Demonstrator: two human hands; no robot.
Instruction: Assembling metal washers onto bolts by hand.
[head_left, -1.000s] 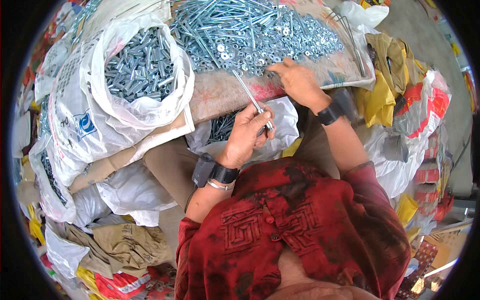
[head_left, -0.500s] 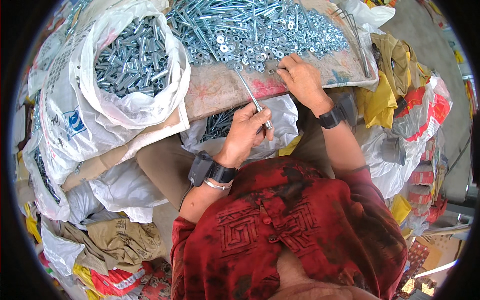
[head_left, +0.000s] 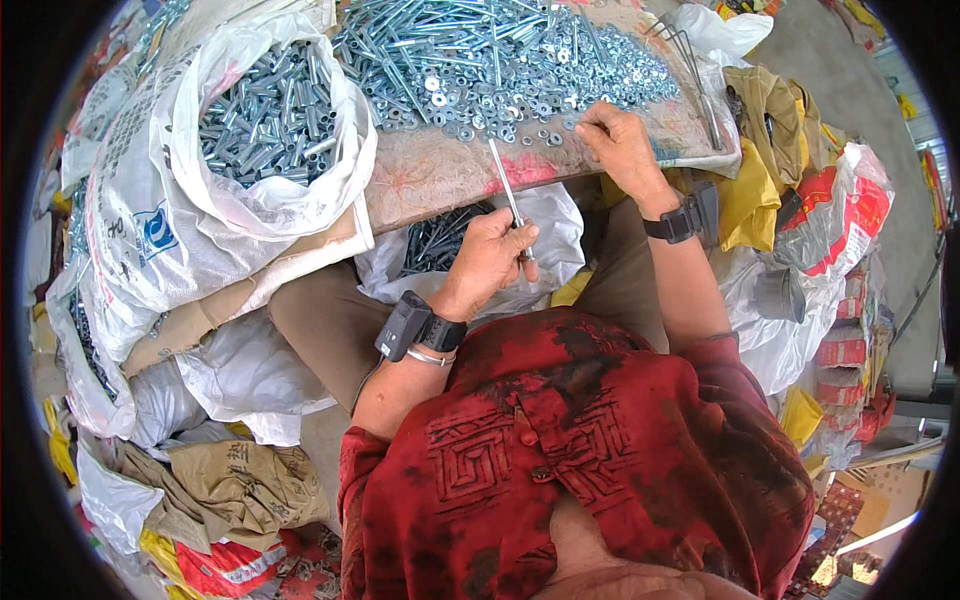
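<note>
My left hand (head_left: 488, 255) is closed around the lower end of a long metal bolt (head_left: 505, 185), which points up and slightly left over the front edge of the bench. A wider part like a sleeve seems to sit at its lower end, mostly covered by my fingers. Over the bench's right part, my right hand (head_left: 622, 148) has its thumb and fingers pinched together; whatever they hold, if anything, is too small to make out. Just left of those fingertips spread loose washers (head_left: 480, 122) and nuts (head_left: 640, 85), with a pile of long bolts (head_left: 440, 45) behind.
At the left stands a white woven sack (head_left: 180, 235) full of metal sleeves (head_left: 270, 120). Below the bench (head_left: 420, 185), between my knees, an open white bag (head_left: 560, 235) holds finished-looking bolts (head_left: 440, 240). Bent metal rods (head_left: 700, 85) lie at the right edge, near crumpled yellow bags (head_left: 750, 210).
My right hand has drawn a little away from the loose nuts and washers, fingers still pinched. My left hand keeps its hold on the bolt, which now stands slightly more upright.
</note>
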